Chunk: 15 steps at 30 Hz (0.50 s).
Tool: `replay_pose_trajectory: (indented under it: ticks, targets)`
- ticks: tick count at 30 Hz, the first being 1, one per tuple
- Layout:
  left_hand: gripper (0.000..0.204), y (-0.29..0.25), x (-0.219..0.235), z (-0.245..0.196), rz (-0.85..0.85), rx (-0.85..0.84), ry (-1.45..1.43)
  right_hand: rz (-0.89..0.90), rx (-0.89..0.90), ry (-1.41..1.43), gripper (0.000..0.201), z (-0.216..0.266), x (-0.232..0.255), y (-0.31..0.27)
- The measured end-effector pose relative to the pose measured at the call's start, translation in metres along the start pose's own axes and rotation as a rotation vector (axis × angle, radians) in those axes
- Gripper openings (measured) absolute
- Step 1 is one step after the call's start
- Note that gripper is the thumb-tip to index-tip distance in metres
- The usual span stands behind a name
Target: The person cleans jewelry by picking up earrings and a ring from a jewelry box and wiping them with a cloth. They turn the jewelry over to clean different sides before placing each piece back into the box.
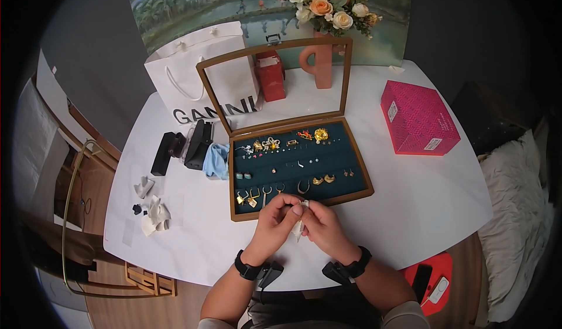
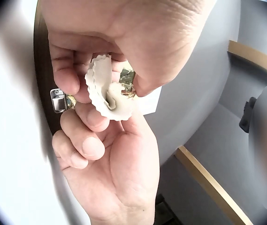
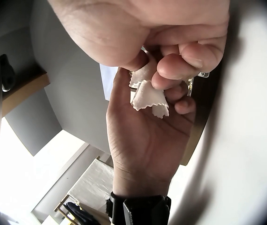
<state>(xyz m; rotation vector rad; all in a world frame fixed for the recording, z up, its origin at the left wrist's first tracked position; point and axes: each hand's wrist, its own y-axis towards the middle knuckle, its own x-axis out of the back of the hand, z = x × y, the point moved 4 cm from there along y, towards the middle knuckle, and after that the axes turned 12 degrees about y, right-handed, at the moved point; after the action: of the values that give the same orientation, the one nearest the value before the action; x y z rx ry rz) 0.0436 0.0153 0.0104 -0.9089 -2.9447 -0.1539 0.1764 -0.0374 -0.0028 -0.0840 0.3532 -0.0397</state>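
Both hands meet over the front edge of a wooden jewellery display box. My left hand and right hand pinch a small white cloth between thumbs and fingers. In the left wrist view the cloth has a zigzag-cut edge and curls round on itself; a bit of gold shows beside it at the left thumb, and I cannot tell whether it is held. The right wrist view shows the cloth folded, its end hanging over the left palm. Behind the hands, gold hoop earrings lie on the box's dark green lining.
The box's glass lid stands raised. Left of it are a blue cloth, black cases and crumpled white cloths. A white paper bag, a red box and a flower vase stand behind; a pink box sits right.
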Motion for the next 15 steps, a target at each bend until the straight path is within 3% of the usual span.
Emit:
replay_pose_trajectory:
  ticks: [15]
  targets:
    - [0.023, -0.0012, 0.0001, 0.0021, 0.008, 0.031, 0.007, -0.012, 0.009, -0.008, 0.025, 0.0036, -0.0007, -0.001]
